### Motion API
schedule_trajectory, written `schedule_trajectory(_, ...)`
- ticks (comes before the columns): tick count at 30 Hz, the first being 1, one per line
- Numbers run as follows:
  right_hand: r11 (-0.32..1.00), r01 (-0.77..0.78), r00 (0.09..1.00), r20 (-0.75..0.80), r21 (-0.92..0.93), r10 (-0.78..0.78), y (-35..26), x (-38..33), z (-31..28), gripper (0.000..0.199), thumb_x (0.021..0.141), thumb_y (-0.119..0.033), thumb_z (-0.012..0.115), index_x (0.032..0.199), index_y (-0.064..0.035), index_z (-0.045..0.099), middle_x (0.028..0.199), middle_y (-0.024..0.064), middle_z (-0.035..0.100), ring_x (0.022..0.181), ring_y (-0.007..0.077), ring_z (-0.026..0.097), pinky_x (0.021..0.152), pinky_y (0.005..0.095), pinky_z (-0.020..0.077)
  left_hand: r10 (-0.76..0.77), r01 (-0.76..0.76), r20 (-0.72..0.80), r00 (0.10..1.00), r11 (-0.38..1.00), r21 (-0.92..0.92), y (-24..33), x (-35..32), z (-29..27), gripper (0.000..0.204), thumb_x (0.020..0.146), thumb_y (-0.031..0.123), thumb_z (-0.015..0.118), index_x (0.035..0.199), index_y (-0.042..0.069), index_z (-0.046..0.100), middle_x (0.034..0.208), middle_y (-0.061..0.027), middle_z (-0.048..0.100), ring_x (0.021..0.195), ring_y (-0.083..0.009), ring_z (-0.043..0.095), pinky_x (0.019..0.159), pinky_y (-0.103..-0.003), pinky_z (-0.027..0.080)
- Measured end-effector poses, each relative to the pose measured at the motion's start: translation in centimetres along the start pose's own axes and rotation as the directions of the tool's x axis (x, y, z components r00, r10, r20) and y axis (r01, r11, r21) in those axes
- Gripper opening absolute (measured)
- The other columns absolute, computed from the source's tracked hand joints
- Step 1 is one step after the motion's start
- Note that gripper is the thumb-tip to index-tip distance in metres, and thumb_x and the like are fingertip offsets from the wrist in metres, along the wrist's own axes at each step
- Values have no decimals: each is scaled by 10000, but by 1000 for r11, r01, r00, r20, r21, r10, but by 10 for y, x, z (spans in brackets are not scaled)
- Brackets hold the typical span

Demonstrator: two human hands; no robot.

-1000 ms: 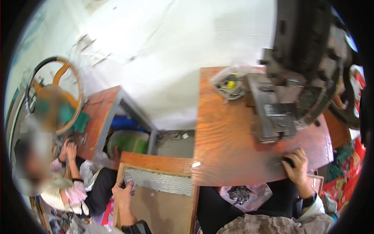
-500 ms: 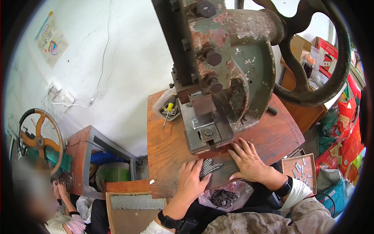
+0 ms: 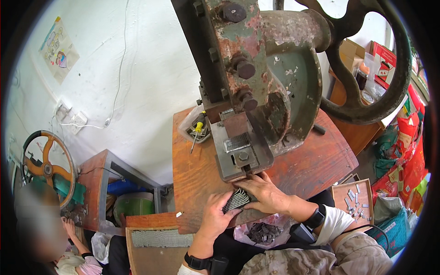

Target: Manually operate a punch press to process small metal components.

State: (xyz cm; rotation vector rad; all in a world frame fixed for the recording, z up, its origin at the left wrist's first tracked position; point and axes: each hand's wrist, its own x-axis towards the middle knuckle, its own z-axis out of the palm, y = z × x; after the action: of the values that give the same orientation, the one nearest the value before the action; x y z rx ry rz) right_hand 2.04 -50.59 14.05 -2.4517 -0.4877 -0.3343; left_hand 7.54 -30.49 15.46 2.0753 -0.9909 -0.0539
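under one press, two hands, one metal-strip stack

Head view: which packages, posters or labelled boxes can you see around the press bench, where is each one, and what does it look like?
Paper poster: upper left on the white wall, rectangular, pale with a colourful drawing.
Cardboard boxes: upper right behind the flywheel, red and brown.
Printed sacks: right edge by the floor, red, green and yellow.
Clear plastic bag: below the bench edge, near the right hand, holding small dark metal pieces.

head view looks down, close over the press.
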Motion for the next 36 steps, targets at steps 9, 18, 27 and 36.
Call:
schedule_trajectory(9,999,-32,996,-83,-18,31,-11,6,3,616,695,-234,737,1254,-99,518,1156,125,542,1124,347,443,995,467,303,12,13,-117,993,979,206,4,-7,20,628,688,59,653,1265,-13,418,1152,-226,481,1042,-406,444,920,-468,369)
schedule_trajectory(18,999,-31,999,-31,-12,31,-7,6,3,589,688,-244,756,1221,-101,552,1202,110,542,1157,349,426,1004,458,295,-136,110,-98,986,967,-231,-7,-15,6,805,621,27,777,1329,4,393,1066,-142,558,1015,-298,541,897,-380,438)
schedule_trajectory(27,984,-153,988,-5,95,154,-5,6,-1,664,665,-313,761,1230,-53,529,1223,154,536,1187,380,411,1017,477,295,49,-33,-138,989,993,109,2,-7,13,626,665,48,739,1236,-19,489,1077,-173,554,1011,-330,518,895,-384,424)
schedule_trajectory(36,900,-111,992,2,-421,123,-16,-9,3,926,695,-620,617,1327,23,403,1337,214,410,1276,412,297,1044,584,186,67,-35,-134,989,974,225,5,-5,19,563,723,171,698,1213,-22,498,1129,-195,512,1043,-367,472,910,-412,397)
